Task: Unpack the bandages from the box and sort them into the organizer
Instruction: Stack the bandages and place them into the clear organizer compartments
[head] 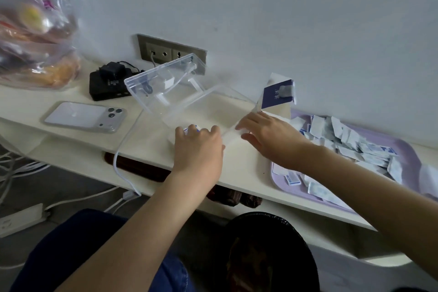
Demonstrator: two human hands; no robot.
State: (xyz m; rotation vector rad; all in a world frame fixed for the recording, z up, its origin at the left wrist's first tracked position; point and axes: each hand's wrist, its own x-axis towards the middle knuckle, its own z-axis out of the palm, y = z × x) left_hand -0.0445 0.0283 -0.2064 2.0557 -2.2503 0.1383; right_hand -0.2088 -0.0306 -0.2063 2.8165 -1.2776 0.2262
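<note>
A clear plastic organizer stands in the middle of the desk with its lid tilted up at the back. My left hand lies over its front left edge, fingers curled on the wall; a small white and blue piece shows under the fingertips. My right hand pinches the front right corner between thumb and fingers. The dark blue bandage box stands open behind my right hand. Several white and blue bandage packets lie heaped on a purple tray at the right.
A phone lies face down at the left, with a black charger block and a wall socket behind it. A plastic bag of food fills the far left. A white cable hangs over the desk edge. A dark bin stands below.
</note>
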